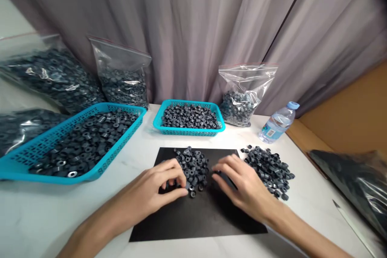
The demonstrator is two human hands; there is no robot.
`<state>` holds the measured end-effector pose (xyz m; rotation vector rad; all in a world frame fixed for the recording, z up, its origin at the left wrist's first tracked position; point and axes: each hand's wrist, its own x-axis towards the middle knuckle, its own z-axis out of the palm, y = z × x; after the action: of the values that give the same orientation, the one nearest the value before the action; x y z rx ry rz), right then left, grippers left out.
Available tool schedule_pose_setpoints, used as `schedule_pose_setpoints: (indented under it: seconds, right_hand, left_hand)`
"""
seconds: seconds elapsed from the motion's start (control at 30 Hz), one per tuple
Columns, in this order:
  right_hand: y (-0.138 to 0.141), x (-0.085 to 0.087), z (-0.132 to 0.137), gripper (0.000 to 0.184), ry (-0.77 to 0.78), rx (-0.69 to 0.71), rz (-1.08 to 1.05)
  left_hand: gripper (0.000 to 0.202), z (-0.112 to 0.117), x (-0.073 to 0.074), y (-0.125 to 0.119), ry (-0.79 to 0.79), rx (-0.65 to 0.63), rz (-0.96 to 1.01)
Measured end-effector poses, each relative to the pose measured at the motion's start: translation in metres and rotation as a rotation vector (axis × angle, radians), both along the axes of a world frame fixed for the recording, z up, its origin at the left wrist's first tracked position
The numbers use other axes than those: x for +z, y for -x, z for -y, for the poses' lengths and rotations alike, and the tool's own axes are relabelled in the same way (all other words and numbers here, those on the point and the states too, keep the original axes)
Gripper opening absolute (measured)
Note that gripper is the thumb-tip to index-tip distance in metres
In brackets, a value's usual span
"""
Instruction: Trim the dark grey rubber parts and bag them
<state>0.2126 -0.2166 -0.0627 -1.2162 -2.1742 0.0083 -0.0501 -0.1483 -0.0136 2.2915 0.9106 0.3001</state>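
On the white tabletop (36, 213) lies a black mat (199, 217), and everything here is placed around it. In the far part of the mat there is a small heap of dark rings (193, 165). The left hand (160, 189) rests at the left side of this heap, with the fingers bent and the fingertips touching the rings; the grip seems to pinch one or two rings, but I cannot tell this for sure. The right hand (242, 187) lies at the right side of the heap, palm down, the fingers spread and relaxed, touching the edge of the heap and grasping nothing that I can see.

Just to the right of the mat, on the bare tabletop, is a second heap of rings (269, 167). Behind the mat stands a small turquoise basket (190, 131) filled with the same rings. To the left of the mat is a big turquoise basket (27, 157), also with rings inside. Behind the baskets, clear plastic bags (121, 72) with rings lean on a grey curtain (196, 28). A water bottle (278, 123) lies far right of the mat.
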Motion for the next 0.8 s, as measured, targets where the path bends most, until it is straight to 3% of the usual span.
schedule_pose_setpoints:
  seconds: [0.13, 0.27, 0.4, 0.57, 0.8]
  right_hand:
    - [0.012, -0.027, 0.027, 0.006, 0.131, -0.013, -0.259]
    - [0.019, -0.036, 0.037, 0.014, 0.167, 0.011, -0.383]
    - [0.020, -0.043, 0.040, 0.030, 0.218, 0.052, -0.651]
    - [0.022, -0.039, 0.039, 0.023, 0.464, 0.004, -0.931]
    - [0.022, -0.032, 0.038, 0.014, 0.612, -0.022, -1.143]
  left_hand:
    - [0.011, 0.002, -0.014, -0.012, -0.010, 0.056, 0.158]
    - [0.007, 0.016, -0.039, -0.029, 0.089, 0.157, 0.325]
    - [0.004, 0.034, -0.054, -0.045, 0.119, 0.172, 0.324]
    - [0.006, 0.043, -0.050, -0.051, 0.149, 0.141, 0.262]
    - [0.009, 0.043, -0.040, -0.054, 0.277, 0.110, 0.328]
